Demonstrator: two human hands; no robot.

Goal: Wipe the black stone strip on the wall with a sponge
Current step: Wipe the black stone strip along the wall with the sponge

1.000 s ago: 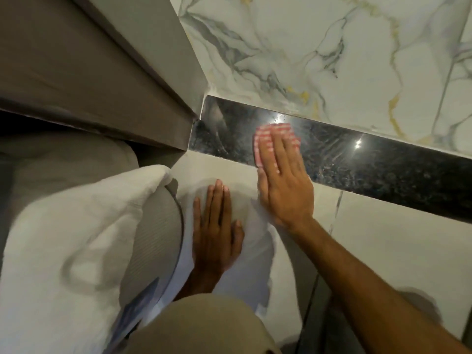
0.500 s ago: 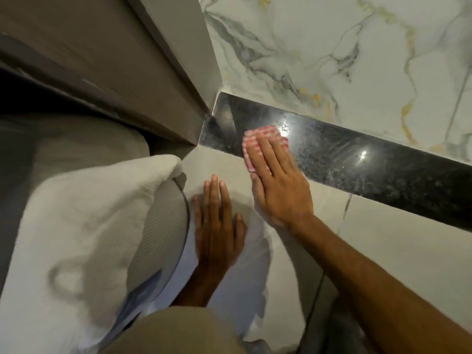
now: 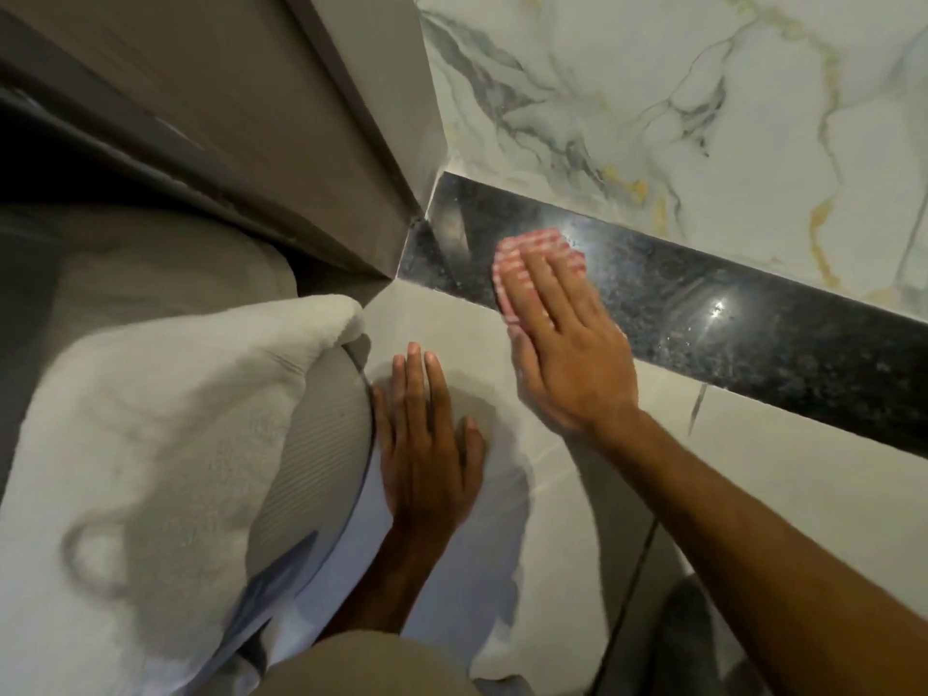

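A head-worn camera looks down at two bare hands against a tiled wall. Farthest left of both hands lies a thick white towel (image 3: 165,444), folded over a grey ribbed object (image 3: 316,459) whose identity cannot be told. Just right of that object, the left hand (image 3: 427,444) rests flat on the pale lower tile (image 3: 753,469), fingers together and extended, gripping nothing. Up and to the right of it, close by, the right hand (image 3: 562,344) presses flat, fingers together, on a pink-and-white checked sponge (image 3: 532,253); only the sponge's upper and left edges show beyond the fingertips. The sponge sits on the black stone strip (image 3: 753,334), near the strip's left end where it meets a brown corner panel (image 3: 301,143).

The strip's long axis runs from that corner, just left of the right hand, away to the right and slightly downward, passing beyond the right hand's far side to the frame edge. The right hand is plainly the nearer one to the strip. Most of the strip's length lies rightward, so further wiping would likely travel that way. Above the strip is veined white marble (image 3: 678,92). No containers are visible.
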